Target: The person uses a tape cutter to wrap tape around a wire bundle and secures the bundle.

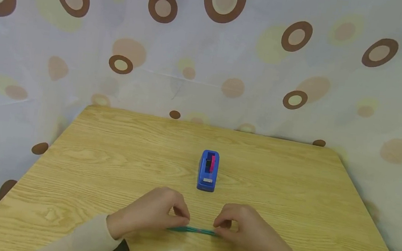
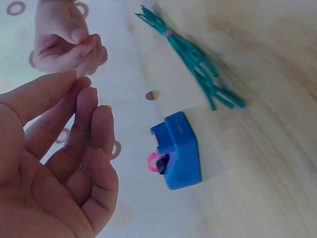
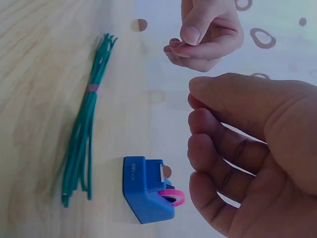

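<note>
A bundle of thin green strands (image 3: 79,134), bound near one end by a narrow pink band (image 3: 92,88), lies on the table. In the head view it stretches between the hands. The left hand (image 1: 160,210) hovers at its left end and the right hand (image 1: 245,227) at its right end. In the wrist views both hands are raised apart from the bundle. Fingers are loosely bent, with thumb near or against forefinger; nothing shows between them. Beyond the bundle stands a blue tape dispenser (image 1: 207,180) with a pink roll (image 3: 173,197).
The wood-grain table (image 1: 126,154) carries the dispenser and bundle. A white curtain (image 1: 195,49) with brown rings and pale spots hangs along the back and both sides. Both forearms have light sleeves (image 1: 87,239), with dark straps at the wrists.
</note>
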### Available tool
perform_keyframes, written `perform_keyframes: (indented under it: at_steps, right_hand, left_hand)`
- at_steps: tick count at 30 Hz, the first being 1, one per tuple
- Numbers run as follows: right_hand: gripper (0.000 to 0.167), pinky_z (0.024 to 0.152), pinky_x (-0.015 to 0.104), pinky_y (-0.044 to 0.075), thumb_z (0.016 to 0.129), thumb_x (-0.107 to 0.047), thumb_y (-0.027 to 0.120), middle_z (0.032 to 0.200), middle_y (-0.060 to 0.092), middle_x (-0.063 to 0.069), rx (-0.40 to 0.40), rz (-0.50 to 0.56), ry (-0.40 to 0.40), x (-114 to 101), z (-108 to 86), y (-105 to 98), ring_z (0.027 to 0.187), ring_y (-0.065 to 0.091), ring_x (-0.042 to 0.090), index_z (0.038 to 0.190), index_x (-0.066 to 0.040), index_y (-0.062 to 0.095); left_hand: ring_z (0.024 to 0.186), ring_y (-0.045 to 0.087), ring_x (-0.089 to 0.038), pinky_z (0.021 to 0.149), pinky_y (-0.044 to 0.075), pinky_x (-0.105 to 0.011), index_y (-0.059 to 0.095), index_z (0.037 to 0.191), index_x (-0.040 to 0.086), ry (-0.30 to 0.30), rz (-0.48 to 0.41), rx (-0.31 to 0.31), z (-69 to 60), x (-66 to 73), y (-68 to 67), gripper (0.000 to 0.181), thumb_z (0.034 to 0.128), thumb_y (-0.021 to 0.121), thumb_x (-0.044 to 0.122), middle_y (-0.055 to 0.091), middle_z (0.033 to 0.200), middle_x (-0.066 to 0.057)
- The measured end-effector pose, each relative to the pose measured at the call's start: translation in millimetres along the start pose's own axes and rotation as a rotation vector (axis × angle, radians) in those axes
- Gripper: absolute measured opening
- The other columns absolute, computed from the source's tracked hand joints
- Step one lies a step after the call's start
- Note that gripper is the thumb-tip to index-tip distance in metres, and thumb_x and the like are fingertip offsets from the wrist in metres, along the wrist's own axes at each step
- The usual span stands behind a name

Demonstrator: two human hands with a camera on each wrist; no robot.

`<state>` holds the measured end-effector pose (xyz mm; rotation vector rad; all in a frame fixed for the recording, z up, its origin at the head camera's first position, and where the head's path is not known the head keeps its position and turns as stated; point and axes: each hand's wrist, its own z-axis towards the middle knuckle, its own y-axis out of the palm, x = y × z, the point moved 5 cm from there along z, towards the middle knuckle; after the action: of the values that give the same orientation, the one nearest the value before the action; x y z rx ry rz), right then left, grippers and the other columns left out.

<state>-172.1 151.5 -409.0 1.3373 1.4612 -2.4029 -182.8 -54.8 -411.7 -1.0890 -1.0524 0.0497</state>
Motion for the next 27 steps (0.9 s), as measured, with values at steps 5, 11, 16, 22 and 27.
perform_keyframes:
  at_steps: [5, 11, 16, 22, 27]
  right_hand:
    - [0.009, 0.063, 0.026, 0.053, 0.093, -0.014, 0.07, 0.086, 0.064, -0.014, 0.051, 0.023, -0.066, -9.4, 2.3, -11.7, 0.073, 0.058, 0.002, 0.092, -0.022, 0.074]
    - [0.014, 0.066, 0.026, 0.053, 0.092, -0.006, 0.071, 0.086, 0.065, -0.01, 0.167, 0.011, -0.147, -18.7, 9.8, -28.9, 0.075, 0.06, 0.006, 0.096, -0.019, 0.074]
    - [0.021, 0.067, 0.028, 0.054, 0.089, 0.001, 0.071, 0.087, 0.067, -0.006, 0.256, 0.003, -0.166, -21.4, 16.2, -41.5, 0.077, 0.061, 0.009, 0.098, -0.018, 0.073]
    - [0.024, 0.065, 0.027, 0.052, 0.089, 0.002, 0.07, 0.09, 0.068, -0.005, 0.355, 0.006, -0.136, -21.8, 25.4, -57.5, 0.078, 0.062, 0.011, 0.098, -0.019, 0.075]
    - [0.023, 0.066, 0.027, 0.051, 0.093, 0.0, 0.066, 0.097, 0.068, -0.007, 0.427, -0.022, -0.095, -14.5, 31.8, -70.3, 0.079, 0.06, 0.011, 0.104, -0.017, 0.076]
  left_hand:
    - [0.081, 0.06, 0.003, 0.075, 0.053, -0.027, 0.079, 0.091, 0.02, 0.025, -0.032, 0.063, -1.4, 7.9, -13.1, 0.006, 0.0913, 0.073, 0.02, 0.065, 0.086, 0.02]
    - [0.078, 0.058, -0.001, 0.067, 0.049, -0.028, 0.078, 0.097, 0.025, 0.057, -0.018, 0.199, -1.3, 17.3, -34.3, 0.008, 0.0938, 0.07, 0.023, 0.065, 0.09, 0.021]
    - [0.08, 0.058, -0.004, 0.071, 0.049, -0.032, 0.078, 0.104, 0.024, 0.083, -0.058, 0.318, 3.5, 17.4, -46.2, 0.015, 0.097, 0.065, 0.028, 0.067, 0.096, 0.019]
    - [0.09, 0.062, -0.005, 0.076, 0.052, -0.033, 0.076, 0.113, 0.021, 0.093, -0.096, 0.444, 9.8, 14.5, -58.7, 0.022, 0.0996, 0.06, 0.03, 0.07, 0.109, 0.01]
    - [0.098, 0.064, -0.009, 0.079, 0.053, -0.034, 0.073, 0.12, 0.015, 0.105, -0.034, 0.54, 16.4, 11.1, -67.8, 0.027, 0.1016, 0.057, 0.027, 0.07, 0.115, 0.004]
